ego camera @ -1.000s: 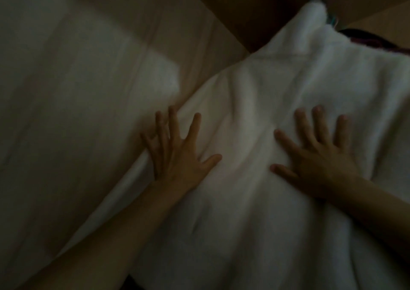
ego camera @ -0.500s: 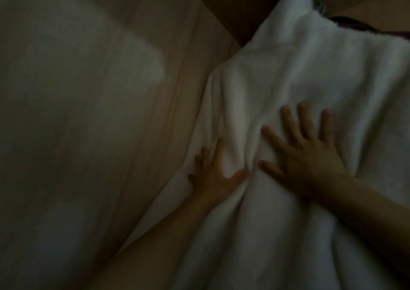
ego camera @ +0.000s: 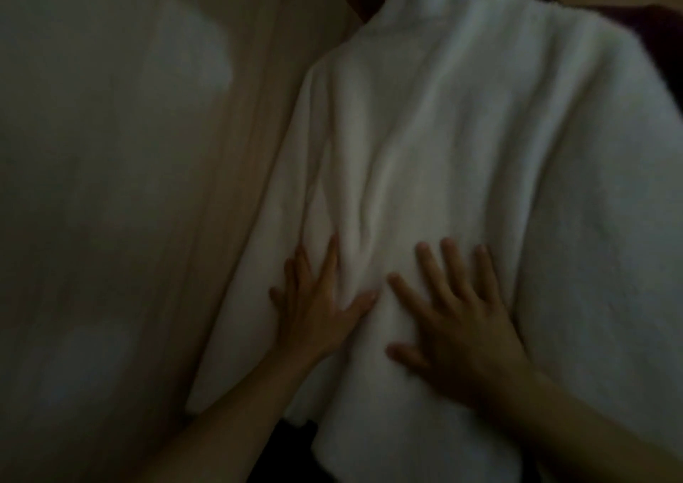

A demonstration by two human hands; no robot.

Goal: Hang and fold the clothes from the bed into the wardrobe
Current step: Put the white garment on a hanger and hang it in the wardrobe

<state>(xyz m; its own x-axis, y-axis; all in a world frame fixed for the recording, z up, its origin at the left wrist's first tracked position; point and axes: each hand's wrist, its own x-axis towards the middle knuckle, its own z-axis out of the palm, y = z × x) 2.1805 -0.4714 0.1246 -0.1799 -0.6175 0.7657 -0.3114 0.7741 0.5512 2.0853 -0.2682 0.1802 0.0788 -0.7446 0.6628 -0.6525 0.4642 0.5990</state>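
Note:
A white fleecy garment (ego camera: 462,142) hangs inside the dim wardrobe and fills the middle and right of the head view. My left hand (ego camera: 318,308) lies flat against its left part, fingers spread, beside a long vertical crease. My right hand (ego camera: 462,327) presses flat on the cloth just to the right, fingers apart. Neither hand grips the fabric. The hanger at the top is cut off by the frame edge.
The pale wooden wardrobe side wall (ego camera: 129,186) takes up the left half. A dark garment (ego camera: 650,27) hangs behind the white one at the top right. Below the white hem there is a dark gap (ego camera: 292,449).
My left hand slid right across the cloth, bunching it into a crease, and now rests close to my right hand. The view has shifted so the garment sits lower and closer.

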